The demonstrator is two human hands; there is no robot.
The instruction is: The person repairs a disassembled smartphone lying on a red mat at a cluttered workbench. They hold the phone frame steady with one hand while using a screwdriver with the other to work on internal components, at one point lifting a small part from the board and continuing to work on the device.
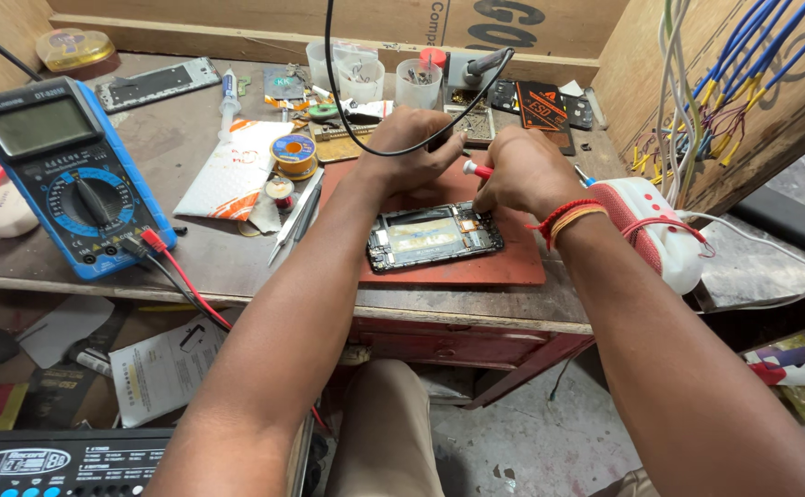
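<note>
In the centre of the frame, an opened phone (434, 236) lies face down on a red-brown mat (513, 262), its board and metal shields exposed. Both hands work just above its upper edge. The left hand (409, 147) is clenched around a dark handle whose black cable (356, 101) loops up and out of the top of the frame; it looks like a soldering iron, though the tip is hidden behind the fingers. The right hand (524, 172) is closed on a thin tool with a red and white grip (476, 169), which points left toward the other hand. A red and orange thread band sits on the right wrist.

Left of the mat lie tweezers (294, 219), a solder spool (294, 155) and a white pouch (234, 172). A blue multimeter (69, 175) fills the left of the frame, its red and black leads trailing off the bench edge. Plastic cups (363, 78) stand at the back, and blue and white wires (724, 74) hang at the upper right.

The step in hand appears to be fine work at the top of the board, with both tools meeting at one spot. The next move would call for steady hands and a clear view of the joint, since the fingers hide it now.
</note>
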